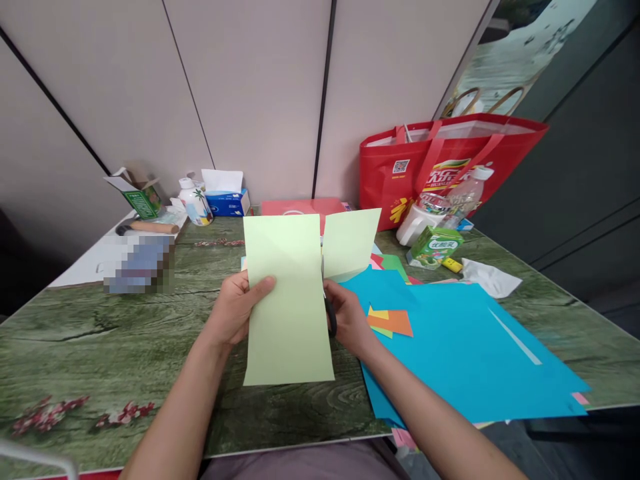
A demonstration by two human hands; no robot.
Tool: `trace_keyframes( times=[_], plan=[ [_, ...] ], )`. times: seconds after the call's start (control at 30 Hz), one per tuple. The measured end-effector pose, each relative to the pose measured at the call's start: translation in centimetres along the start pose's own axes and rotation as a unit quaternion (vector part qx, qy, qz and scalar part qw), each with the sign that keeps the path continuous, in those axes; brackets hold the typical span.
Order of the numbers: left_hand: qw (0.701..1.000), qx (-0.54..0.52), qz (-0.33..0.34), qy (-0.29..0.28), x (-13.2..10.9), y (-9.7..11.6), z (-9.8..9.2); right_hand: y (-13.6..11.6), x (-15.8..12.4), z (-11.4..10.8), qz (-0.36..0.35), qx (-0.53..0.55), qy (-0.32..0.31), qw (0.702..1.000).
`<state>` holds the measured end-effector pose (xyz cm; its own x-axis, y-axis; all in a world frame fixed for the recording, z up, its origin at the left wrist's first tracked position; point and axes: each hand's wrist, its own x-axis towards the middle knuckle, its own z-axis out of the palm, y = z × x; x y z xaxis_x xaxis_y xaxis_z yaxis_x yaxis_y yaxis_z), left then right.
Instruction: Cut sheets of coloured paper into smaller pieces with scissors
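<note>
My left hand (236,308) pinches the left edge of a pale green sheet of paper (286,307), thumb on the front and fingers behind. The sheet is held up over the table. In my right hand (349,313) is a pair of scissors (330,316); a black handle loop shows, and most of the blades are hidden by the paper. A long cut runs along the sheet's right side at the scissors. The strip (351,241) beyond the cut leans away to the right, and I cannot tell whether it is still joined.
Blue sheets (450,347) with orange scraps (400,322) lie at right. Behind stand a red bag (383,170), a plastic bottle (467,193), a white mug (420,223) and a green carton (435,247). Back left hold a tissue box (227,202), a white bottle (196,203) and a hammer (147,227).
</note>
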<state>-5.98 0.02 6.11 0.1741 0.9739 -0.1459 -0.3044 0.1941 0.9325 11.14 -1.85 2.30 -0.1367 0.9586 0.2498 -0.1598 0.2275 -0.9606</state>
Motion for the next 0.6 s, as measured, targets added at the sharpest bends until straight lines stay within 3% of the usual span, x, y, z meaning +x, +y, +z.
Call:
trace_keyframes(
  times=[0.6],
  plan=[
    [1.000,-0.004,0.001,-0.011,-0.12,-0.07,-0.02,0.13,0.03,0.10,-0.001,-0.010,0.014,1.000]
  ],
)
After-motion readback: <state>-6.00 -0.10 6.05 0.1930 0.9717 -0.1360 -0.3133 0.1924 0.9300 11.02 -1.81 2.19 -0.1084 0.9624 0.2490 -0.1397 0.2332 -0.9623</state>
